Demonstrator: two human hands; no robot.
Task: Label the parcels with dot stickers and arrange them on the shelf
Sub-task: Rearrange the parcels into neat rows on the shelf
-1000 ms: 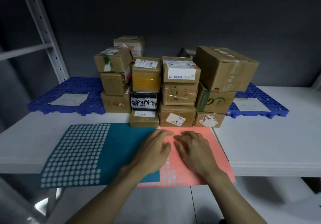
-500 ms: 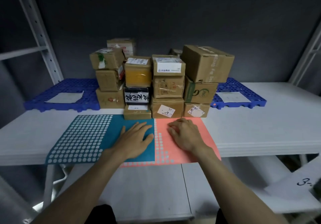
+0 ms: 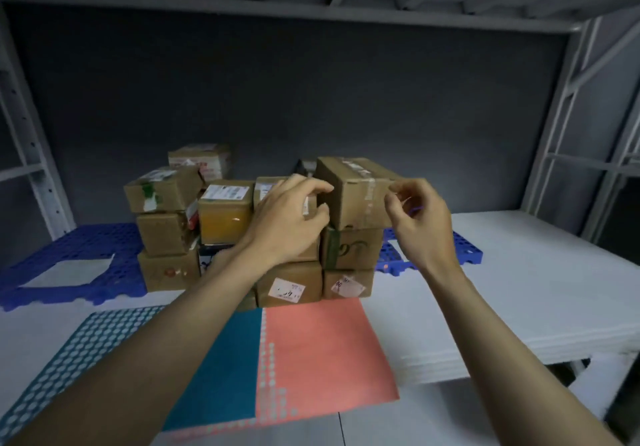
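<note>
both hands reach for the large brown cardboard parcel [image 3: 356, 192] topping the stack: left hand [image 3: 289, 217] and right hand [image 3: 420, 218], each grip loosely curled, holding nothing. the parcel looks rigid, probably light; best held by opposite side faces.

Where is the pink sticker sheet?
In the head view, the pink sticker sheet lies flat on the white shelf, just in front of the stacked parcels, beside the teal sheet.

We see our left hand [image 3: 287, 218] and right hand [image 3: 420, 220] bare, no rings, no watch; both forearms uncovered, no sleeve reaching into view.
</note>
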